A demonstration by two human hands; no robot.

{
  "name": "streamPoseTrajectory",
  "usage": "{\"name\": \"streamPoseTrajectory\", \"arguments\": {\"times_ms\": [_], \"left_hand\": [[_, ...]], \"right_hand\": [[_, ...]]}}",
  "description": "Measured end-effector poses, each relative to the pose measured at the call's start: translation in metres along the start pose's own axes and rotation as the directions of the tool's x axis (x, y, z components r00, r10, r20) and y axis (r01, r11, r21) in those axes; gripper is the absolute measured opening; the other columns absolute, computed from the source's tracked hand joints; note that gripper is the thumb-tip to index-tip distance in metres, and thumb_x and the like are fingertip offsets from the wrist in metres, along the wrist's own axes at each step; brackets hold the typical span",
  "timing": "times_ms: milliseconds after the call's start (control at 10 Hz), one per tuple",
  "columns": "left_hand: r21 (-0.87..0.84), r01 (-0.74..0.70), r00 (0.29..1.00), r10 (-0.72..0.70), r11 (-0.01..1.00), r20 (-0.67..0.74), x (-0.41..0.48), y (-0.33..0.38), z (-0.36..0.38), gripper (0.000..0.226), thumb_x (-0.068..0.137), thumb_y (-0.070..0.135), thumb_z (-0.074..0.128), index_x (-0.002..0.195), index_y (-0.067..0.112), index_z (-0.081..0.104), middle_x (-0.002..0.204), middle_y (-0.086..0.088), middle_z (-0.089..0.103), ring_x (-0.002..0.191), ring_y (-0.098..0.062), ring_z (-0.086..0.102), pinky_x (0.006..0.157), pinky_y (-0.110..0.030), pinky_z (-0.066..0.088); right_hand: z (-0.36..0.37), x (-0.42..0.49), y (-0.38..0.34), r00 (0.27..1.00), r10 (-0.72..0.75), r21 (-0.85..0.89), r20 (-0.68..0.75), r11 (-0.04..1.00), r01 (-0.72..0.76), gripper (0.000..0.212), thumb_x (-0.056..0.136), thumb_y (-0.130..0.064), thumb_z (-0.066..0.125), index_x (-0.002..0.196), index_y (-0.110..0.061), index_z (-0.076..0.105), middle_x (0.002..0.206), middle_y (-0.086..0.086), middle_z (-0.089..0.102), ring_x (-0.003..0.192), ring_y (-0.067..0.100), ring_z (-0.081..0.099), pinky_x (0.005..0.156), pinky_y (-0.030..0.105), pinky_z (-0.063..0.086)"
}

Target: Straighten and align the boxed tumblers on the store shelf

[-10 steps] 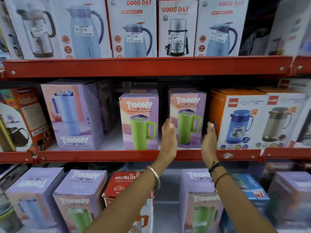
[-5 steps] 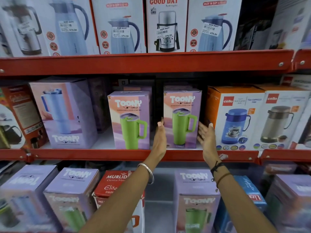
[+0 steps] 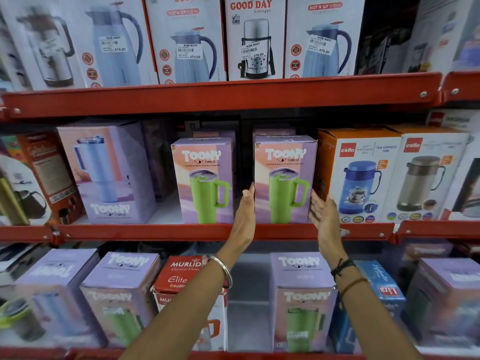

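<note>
- Red metal shelf [image 3: 155, 231] crosses mid-frame; its front lip runs just below the boxed stock.
- Right Toony tumbler box [image 3: 285, 181] stands upright at frame centre, front face square to the lip, close beside the orange Cello box [image 3: 359, 175].
- Dark gap separates it from the left Toony tumbler box [image 3: 204, 180].
- Left hand [image 3: 245, 214] lies flat, fingers extended, against the box's left side.
- Right hand [image 3: 323, 213] lies open-palmed against its right side.
- Box artwork: lilac and peach panels, green handled tumbler.
</note>
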State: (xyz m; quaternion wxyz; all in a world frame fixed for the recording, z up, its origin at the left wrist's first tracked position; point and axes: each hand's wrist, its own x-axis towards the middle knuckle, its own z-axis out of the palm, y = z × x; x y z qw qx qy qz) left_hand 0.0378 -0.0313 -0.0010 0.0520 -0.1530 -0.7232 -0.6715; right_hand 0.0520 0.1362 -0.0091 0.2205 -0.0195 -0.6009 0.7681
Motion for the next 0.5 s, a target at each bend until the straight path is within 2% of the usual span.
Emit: {"name": "streamPoseTrajectory", "arguments": {"times_ms": [100, 300, 400, 500], "left_hand": [[0.032, 0.018, 1.0, -0.018, 0.999, 0.015, -0.005, 0.005, -0.002, 0.092, 0.068, 0.086, 0.01, 0.146, 0.036, 0.015, 0.153, 0.018, 0.014, 0.146, -0.013, 0.011, 0.119, -0.054, 0.011], [0.083, 0.027, 0.997, -0.033, 0.996, 0.068, -0.009, 0.005, -0.006, 0.099, 0.058, 0.095, 0.013, 0.144, 0.045, 0.012, 0.157, 0.017, 0.009, 0.146, -0.01, 0.008, 0.119, -0.054, 0.011], [0.132, -0.096, 0.995, 0.096, 0.987, 0.007, -0.017, 0.012, -0.004, 0.101, 0.064, 0.091, 0.012, 0.147, 0.034, 0.013, 0.158, 0.012, 0.01, 0.144, -0.004, 0.009, 0.121, -0.042, 0.011], [0.143, -0.318, 0.947, 0.321, 0.937, -0.001, -0.019, 0.024, -0.007, 0.09, 0.077, 0.078, 0.015, 0.148, 0.023, 0.018, 0.158, 0.008, 0.015, 0.141, 0.008, 0.011, 0.115, -0.011, 0.01]], "right_hand": [[0.003, -0.002, 0.0, 1.0, 0.009, -0.002, -0.013, 1.0, -0.009, 0.056, 0.098, -0.045, 0.017, 0.137, -0.014, 0.043, 0.149, 0.009, 0.04, 0.138, 0.023, 0.035, 0.118, 0.04, 0.025], [0.009, -0.006, -0.001, 1.0, -0.013, -0.017, -0.01, 1.0, 0.013, 0.056, 0.098, -0.044, 0.019, 0.14, -0.013, 0.039, 0.152, 0.008, 0.036, 0.14, 0.019, 0.032, 0.118, 0.035, 0.022], [0.012, -0.011, -0.003, 0.991, -0.112, -0.072, -0.077, 0.992, 0.106, 0.054, 0.097, -0.048, 0.025, 0.14, -0.02, 0.04, 0.15, 0.003, 0.04, 0.138, 0.015, 0.036, 0.118, 0.037, 0.025], [0.02, -0.016, -0.024, 0.916, -0.386, -0.235, -0.111, 0.906, 0.353, 0.051, 0.096, -0.045, 0.025, 0.139, -0.023, 0.042, 0.147, -0.004, 0.043, 0.134, 0.003, 0.037, 0.112, 0.019, 0.028]]}}
